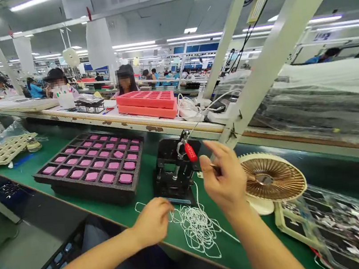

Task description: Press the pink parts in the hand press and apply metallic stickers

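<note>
A black clamp fixture (173, 171) with a red-handled lever (190, 151) stands on the green bench. Just in front of its base is my left hand (152, 221), fingers curled and pressed together; anything between them is hidden. My right hand (226, 179) is raised beside the red handle, apart from it as far as I can see. Its index finger reaches forward while the other fingers curl around a small dark thing that I cannot make out. A loose tangle of white cord (198, 228) lies between my forearms.
On the left, a black foam tray (89, 193) carries several pink pieces (92, 176). A beige fan (270, 177) stands right of my right hand, near a bin of small parts (358, 224). Red foam trays (146, 105) sit on the shelf behind. People work across the line.
</note>
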{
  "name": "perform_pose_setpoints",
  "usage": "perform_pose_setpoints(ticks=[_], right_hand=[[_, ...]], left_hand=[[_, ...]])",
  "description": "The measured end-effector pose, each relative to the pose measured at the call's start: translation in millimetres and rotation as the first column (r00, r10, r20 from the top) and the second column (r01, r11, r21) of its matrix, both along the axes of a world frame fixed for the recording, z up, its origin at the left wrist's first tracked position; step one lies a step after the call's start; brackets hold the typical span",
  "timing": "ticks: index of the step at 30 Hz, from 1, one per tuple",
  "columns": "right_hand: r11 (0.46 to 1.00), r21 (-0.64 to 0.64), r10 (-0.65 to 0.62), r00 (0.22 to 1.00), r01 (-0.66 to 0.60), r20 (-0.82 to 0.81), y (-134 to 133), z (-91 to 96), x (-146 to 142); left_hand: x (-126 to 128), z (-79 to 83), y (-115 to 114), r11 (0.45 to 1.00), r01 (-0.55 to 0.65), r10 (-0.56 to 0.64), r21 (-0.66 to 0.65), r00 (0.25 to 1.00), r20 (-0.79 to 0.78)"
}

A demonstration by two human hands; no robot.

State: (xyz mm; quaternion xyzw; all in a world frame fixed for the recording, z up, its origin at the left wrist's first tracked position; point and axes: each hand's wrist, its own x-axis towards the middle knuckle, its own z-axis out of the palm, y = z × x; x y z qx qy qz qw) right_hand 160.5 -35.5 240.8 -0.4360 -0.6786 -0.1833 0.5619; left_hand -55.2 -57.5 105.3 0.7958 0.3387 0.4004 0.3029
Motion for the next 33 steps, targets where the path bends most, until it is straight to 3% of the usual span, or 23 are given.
perform_pose_setpoints(ticks=[2,4,8,12,18,21,24,27,30,33], right_hand=[[0.992,-0.072,0.116,0.979,-0.105,0.167,17,11.7,5],[0.975,-0.132,0.206,0.943,-0.176,0.260,28,10.7,8],[0.967,-0.183,0.227,0.930,-0.179,0.289,40,-7.4,15],[0.973,-0.125,0.221,0.939,-0.193,0.265,42,-16.9,14],[0.963,-0.188,0.240,0.935,-0.195,0.260,50,-11.4,24],[0.969,-0.179,0.215,0.944,-0.173,0.249,56,10.7,23],[0.989,-0.113,0.109,0.982,-0.092,0.157,76,51.8,16],[0.990,-0.132,-0.047,0.998,0.052,0.044,91,92.4,13],[0.963,-0.188,-0.199,0.980,0.195,-0.004,69,98.5,19],[0.951,-0.220,-0.228,0.973,0.217,-0.026,9,61.2,31]], left_hand=[[30,5.7,24,0.991,-0.010,0.027,0.137,0.992,-0.122],[47,9.6,40,0.966,-0.042,0.100,0.257,0.971,-0.219],[51,6.0,46,0.912,-0.037,0.197,0.409,0.913,-0.357],[37,-9.1,36,0.905,0.022,0.195,0.424,0.865,-0.462],[37,-25.3,39,0.924,0.070,0.155,0.376,0.830,-0.535],[37,-21.8,39,0.911,0.081,0.164,0.405,0.828,-0.536],[36,-15.6,45,0.895,0.076,0.191,0.440,0.824,-0.533],[40,-9.7,60,0.884,0.015,0.258,0.467,0.817,-0.515],[50,-6.4,77,0.875,-0.043,0.318,0.482,0.802,-0.505],[59,-4.2,88,0.887,-0.015,0.288,0.461,0.799,-0.528]])
